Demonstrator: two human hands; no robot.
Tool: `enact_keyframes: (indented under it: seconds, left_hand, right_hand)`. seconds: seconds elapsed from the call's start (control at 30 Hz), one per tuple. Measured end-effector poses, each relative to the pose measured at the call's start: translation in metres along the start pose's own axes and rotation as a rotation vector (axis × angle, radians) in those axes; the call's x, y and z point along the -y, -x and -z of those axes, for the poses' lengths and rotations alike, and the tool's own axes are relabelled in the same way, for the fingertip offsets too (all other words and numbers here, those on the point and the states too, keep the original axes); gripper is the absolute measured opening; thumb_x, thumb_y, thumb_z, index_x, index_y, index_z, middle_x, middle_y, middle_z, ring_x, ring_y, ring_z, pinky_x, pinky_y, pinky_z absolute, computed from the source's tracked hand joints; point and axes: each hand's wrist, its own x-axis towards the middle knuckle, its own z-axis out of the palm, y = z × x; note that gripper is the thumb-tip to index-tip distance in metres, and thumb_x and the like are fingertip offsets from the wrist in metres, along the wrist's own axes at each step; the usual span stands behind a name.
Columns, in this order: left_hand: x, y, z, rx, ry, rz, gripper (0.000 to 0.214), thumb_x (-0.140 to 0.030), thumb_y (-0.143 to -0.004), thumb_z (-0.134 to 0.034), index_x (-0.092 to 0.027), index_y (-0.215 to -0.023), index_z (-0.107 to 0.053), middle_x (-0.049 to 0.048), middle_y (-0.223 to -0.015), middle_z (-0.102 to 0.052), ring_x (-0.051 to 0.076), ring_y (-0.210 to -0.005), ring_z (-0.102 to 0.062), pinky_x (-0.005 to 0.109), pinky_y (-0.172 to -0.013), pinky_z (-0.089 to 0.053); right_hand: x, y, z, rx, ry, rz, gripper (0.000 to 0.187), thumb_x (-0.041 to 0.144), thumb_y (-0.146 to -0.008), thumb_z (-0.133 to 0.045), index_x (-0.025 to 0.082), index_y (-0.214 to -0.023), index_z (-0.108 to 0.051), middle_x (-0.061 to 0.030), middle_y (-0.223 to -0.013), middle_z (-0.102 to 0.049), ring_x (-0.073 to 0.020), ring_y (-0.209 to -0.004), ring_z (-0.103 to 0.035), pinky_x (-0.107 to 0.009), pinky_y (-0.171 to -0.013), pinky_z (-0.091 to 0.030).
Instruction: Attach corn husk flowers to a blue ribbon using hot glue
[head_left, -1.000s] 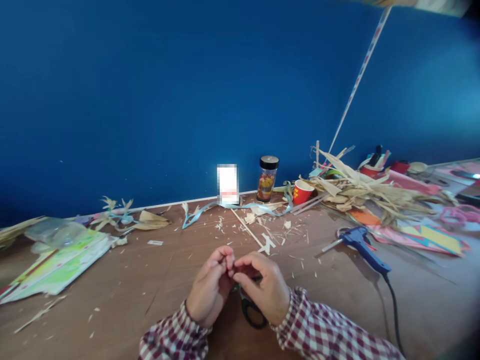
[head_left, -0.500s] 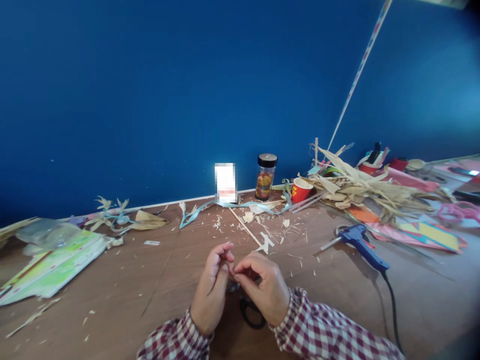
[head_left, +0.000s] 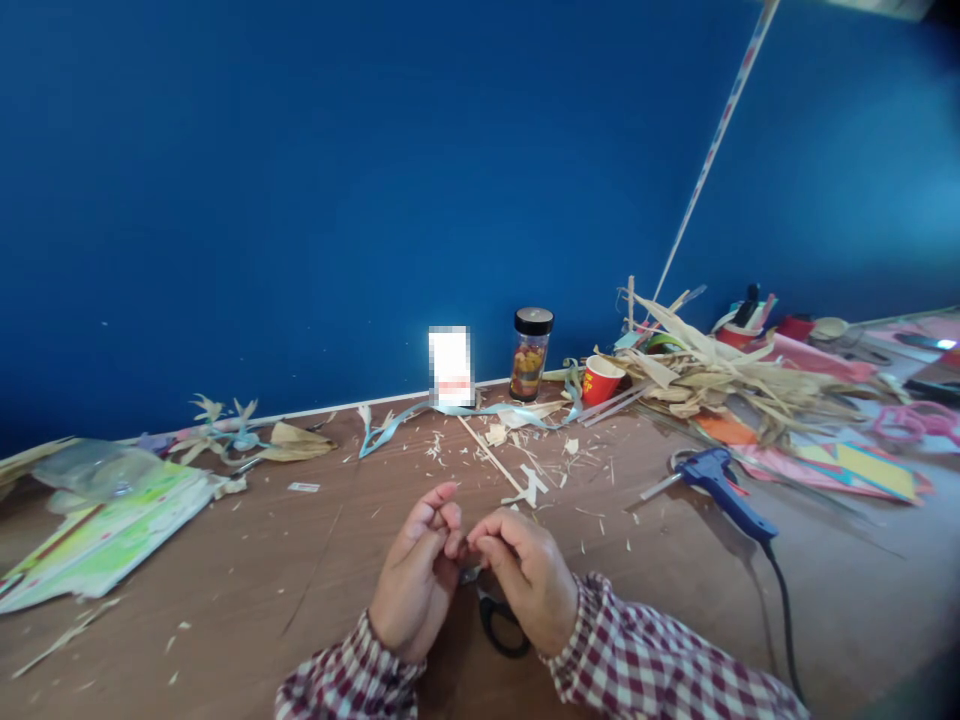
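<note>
My left hand [head_left: 414, 585] is raised over the near middle of the table, its fingers curled with the thumb against them. To its right, my right hand [head_left: 532, 580] has thumb and index finger pinched together, pointing at the left fingertips with a small gap between. Whatever either hand holds is too small or hidden to make out. Below them lies a pair of scissors [head_left: 501, 630] with black handles, partly covered by my right hand. Pale husk scraps and a crossed white strip [head_left: 532, 487] lie just beyond the fingers.
On the right rests a blue glue gun [head_left: 727, 490], its cord running toward me. Behind it are piled dry corn husks [head_left: 720, 370], near a red paper cup [head_left: 602, 380] and a lidded jar [head_left: 530, 355]. A green-and-white sheet [head_left: 127, 530] lies left; a blue wall closes the back.
My left hand has shifted slightly left, opening a gap between the fingertips of both hands. More of the scissors shows between them. My right hand has barely moved.
</note>
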Motion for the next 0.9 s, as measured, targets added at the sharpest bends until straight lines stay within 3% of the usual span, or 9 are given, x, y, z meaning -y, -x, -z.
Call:
enact_keyframes:
  seconds: [0.23,0.47,0.9]
  left_hand:
    - [0.002,0.003,-0.003,-0.040,-0.109,-0.011,0.035,-0.017,-0.071,-0.055,-0.022,-0.105,-0.051,-0.0016,-0.077,-0.047,0.008,-0.058,-0.043,0.021,-0.057,-0.039]
    - [0.009,0.003,-0.002,-0.029,-0.122,-0.037,0.029,-0.017,-0.075,-0.051,-0.024,-0.104,-0.051,-0.0023,-0.078,-0.046,0.008,-0.061,-0.043,0.020,-0.059,-0.038]
    - [0.010,0.003,-0.002,-0.034,0.014,0.008,0.029,-0.013,-0.074,-0.051,-0.019,-0.103,-0.053,-0.0010,-0.076,-0.048,0.008,-0.062,-0.044,0.020,-0.062,-0.039]
  right_hand:
    - [-0.003,0.000,-0.005,0.008,-0.029,0.040,0.014,0.015,-0.073,-0.060,0.021,-0.086,-0.062,-0.0021,-0.083,-0.060,-0.0128,-0.071,-0.056,-0.023,-0.063,-0.045]
    - [-0.004,0.002,-0.004,-0.044,0.012,0.089,0.010,0.015,-0.077,-0.056,0.021,-0.082,-0.063,-0.0029,-0.081,-0.061,-0.0137,-0.077,-0.057,-0.025,-0.068,-0.044]
    - [-0.005,0.001,-0.003,0.029,0.131,0.151,0.005,0.015,-0.080,-0.051,0.018,-0.076,-0.054,-0.0035,-0.082,-0.057,-0.0138,-0.079,-0.054,-0.026,-0.070,-0.041]
